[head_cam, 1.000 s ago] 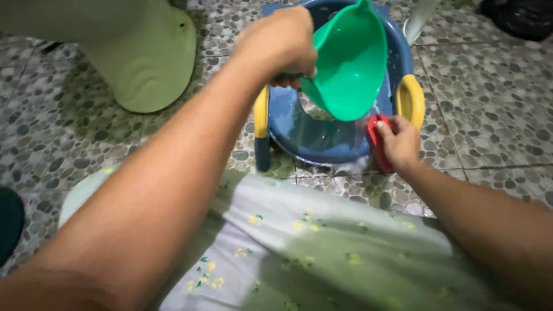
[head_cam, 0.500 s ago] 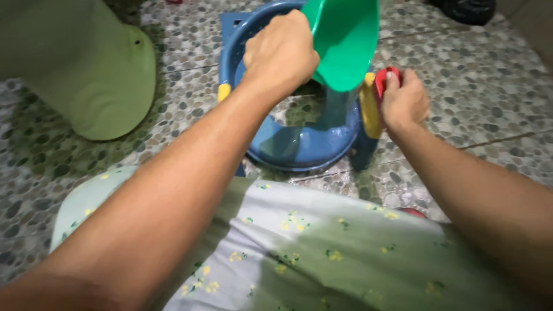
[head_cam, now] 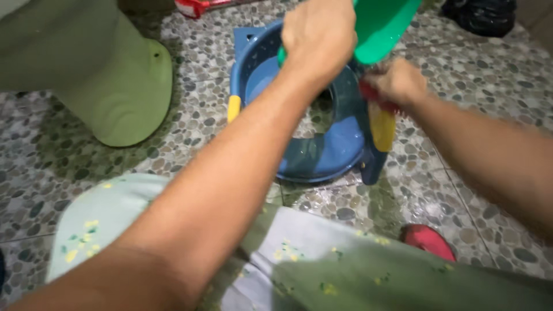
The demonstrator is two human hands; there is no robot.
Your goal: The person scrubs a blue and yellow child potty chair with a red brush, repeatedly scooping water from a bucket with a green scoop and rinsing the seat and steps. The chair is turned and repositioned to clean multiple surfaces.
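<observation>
Your left hand (head_cam: 318,35) has its grip closed around the handle of the green plastic scoop (head_cam: 385,24), which is tipped over the far right side of the blue plastic child's potty seat with yellow side handles (head_cam: 322,150). That seat stands on the wet pebble-patterned tile floor (head_cam: 472,69), just in front of your knees. Your right hand (head_cam: 397,83) is blurred, but its grip looks closed on a small red scrub brush (head_cam: 368,92), pressed against the seat's right rim just above the right yellow handle (head_cam: 382,128).

The likeliest trouble is the seat itself: nothing is holding it down. If you push hard with the brush against one rim, it could skid on the wet tiles or tip towards the left. The scoop hangs high and partly out of view, so I cannot tell how much water is in it; poured from there, the water may miss the bowl, hit the rim and splash your light floral skirt (head_cam: 299,259). The tiles near your red slipper (head_cam: 427,240) already shine with water, so your footing could slip if you shift weight. Your arms also sit close together, and the scoop could knock your brush hand. The pale green toilet base (head_cam: 124,86) at the left is well apart from all this.
</observation>
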